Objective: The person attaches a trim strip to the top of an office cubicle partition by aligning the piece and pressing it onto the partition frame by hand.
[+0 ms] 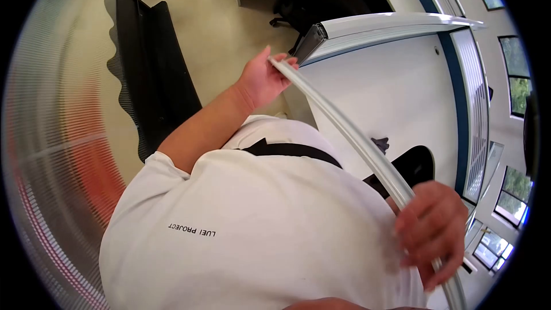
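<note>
A long, narrow whitish-grey strip [353, 138], like a plastic or metal profile, slants across the front of my white shirt. My left hand [265, 78] grips its upper end, thumb on one side and fingers on the other. Lower down on the right, my right hand [433, 232] is curled round the same strip, slightly blurred. Past the right hand, the strip's lower end runs out of view at the bottom edge. Just beyond my left fingers is the dark end of a desk partition [314, 43]; whether they touch cannot be told.
A white desktop [379, 80] lies ahead to the right, with a small dark item [380, 144] and a black rounded object [416, 166]. Black office chair [293, 0] stands behind the partition. At left are a long black panel [152, 63] and a ribbed translucent sheet [57, 109].
</note>
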A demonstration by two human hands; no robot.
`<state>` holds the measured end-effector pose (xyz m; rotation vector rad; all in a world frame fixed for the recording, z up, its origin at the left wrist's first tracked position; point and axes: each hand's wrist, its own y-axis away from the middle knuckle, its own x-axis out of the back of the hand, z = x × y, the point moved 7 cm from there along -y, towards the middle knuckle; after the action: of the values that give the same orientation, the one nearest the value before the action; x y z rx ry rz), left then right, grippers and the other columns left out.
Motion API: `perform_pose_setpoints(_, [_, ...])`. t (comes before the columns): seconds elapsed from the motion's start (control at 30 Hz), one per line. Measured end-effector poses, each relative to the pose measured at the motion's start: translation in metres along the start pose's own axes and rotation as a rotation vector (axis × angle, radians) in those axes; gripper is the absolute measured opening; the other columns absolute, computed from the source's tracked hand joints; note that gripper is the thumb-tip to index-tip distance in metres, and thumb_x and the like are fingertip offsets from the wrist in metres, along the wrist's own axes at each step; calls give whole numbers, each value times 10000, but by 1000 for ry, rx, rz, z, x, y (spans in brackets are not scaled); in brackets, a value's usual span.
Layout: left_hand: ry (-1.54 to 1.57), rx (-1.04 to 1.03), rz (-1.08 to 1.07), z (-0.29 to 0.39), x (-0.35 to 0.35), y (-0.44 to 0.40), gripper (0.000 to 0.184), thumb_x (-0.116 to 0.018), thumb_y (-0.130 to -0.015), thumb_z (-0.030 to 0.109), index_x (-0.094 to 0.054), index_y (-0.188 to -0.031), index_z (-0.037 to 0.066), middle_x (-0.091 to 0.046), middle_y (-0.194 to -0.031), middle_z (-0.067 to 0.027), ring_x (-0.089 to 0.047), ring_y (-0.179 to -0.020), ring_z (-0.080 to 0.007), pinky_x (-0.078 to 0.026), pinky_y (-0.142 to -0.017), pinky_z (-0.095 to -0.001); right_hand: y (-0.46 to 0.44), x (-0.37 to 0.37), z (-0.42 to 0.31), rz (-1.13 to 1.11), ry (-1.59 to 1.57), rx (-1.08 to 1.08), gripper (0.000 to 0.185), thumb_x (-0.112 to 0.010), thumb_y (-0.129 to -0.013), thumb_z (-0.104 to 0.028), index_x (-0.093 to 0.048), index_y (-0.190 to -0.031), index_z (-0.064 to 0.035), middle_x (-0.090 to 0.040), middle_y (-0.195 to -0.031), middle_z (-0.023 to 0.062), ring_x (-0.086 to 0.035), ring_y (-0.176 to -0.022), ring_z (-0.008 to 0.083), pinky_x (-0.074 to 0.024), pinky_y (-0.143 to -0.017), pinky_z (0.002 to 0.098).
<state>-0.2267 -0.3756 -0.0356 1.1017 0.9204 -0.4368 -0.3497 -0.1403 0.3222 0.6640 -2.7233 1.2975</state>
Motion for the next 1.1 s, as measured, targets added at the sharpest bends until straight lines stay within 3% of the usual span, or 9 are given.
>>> perform_pose_setpoints(0.1, [-240, 12, -230, 29, -56, 9, 407, -553, -1104, 328, -531, -1344, 0, -618, -1357, -205, -623, -1231, -290, -512, -1095, -445, -28, 9, 5, 247, -19, 198, 216, -812, -959, -354, -781, -938, -142, -782, -891, 59, -736, -665, 170, -631, -765, 315])
perform_pose_setpoints(0.23, [-509, 108, -414, 49, -83, 10, 600, -680, -1055, 312, -430, -1525, 35, -583, -1478, -165, -645, -1253, -244, -522, -1076, -408, -70, 20, 8, 71, -84, 337, 183, -544, -942, -75, -687, -830, -52, -723, -797, 71, -724, -684, 192, -607, -682, 322])
perform_pose_setpoints(0.4, [-687, 383, -638, 71, -93, -28, 704, -797, -972, 370, -462, -1504, 52, -657, -1345, -72, -653, -1217, -181, -543, -996, -361, -87, 28, -12, 205, -319, 179, 198, -631, -947, -103, -709, -1036, 57, -684, -798, 234, -724, -704, 363, -651, -701, 600])
perform_pose_setpoints(0.53, [-943, 578, -727, 100, -114, -63, 549, -692, -1051, 308, -475, -1483, 47, -684, -1136, -77, -653, -1033, -156, -532, -895, -324, -112, 42, 21, 487, 3, 235, 183, -627, -943, -97, -696, -1025, 51, -699, -798, 216, -729, -706, 345, -669, -672, 543])
perform_pose_setpoints(0.77, [-1335, 802, -1074, 139, -101, -94, 417, -502, -1130, 288, -472, -1461, 36, -613, -1015, -49, -580, -922, -132, -520, -871, -315, -121, -23, 11, 1329, 856, 448, 377, -865, -816, -428, -683, -830, -99, -704, -766, 22, -623, -459, 161, -547, -560, 257])
perform_pose_setpoints(0.8, [-1328, 825, -1110, 135, -106, -94, 417, -502, -1130, 288, -472, -1461, 36, -613, -1015, -49, -580, -922, -132, -520, -871, -315, -123, -21, 40, 1539, 962, 306, 413, -852, -796, -452, -646, -874, -102, -651, -755, 6, -598, -474, 155, -531, -566, 264])
perform_pose_setpoints(0.93, [-1392, 860, -1326, 120, -116, -81, 419, -568, -1113, 311, -545, -1414, 20, -620, -1023, -36, -582, -918, -114, -519, -866, -306, -135, -33, 114, 1632, 1252, 116, 552, -749, -832, -416, -505, -1159, -44, -493, -915, 36, -545, -685, 151, -483, -614, 336])
perform_pose_setpoints(1.03, [-1447, 919, -1320, 103, -114, -70, 427, -525, -1124, 286, -509, -1471, 39, -590, -1131, -23, -561, -950, -111, -511, -916, -294, -127, -52, 131, 1827, 1477, 24, 647, -676, -890, -408, -395, -1357, -59, -504, -931, 53, -540, -670, 168, -473, -592, 332])
perform_pose_setpoints(1.1, [-1509, 856, -1073, 92, -109, -74, 417, -573, -1105, 262, -526, -1457, 44, -596, -1091, -11, -556, -903, -107, -509, -859, -276, -119, -66, 128, 1818, 1573, -36, 678, -661, -910, -397, -327, -1431, -120, -519, -944, 65, -523, -629, 173, -460, -567, 322])
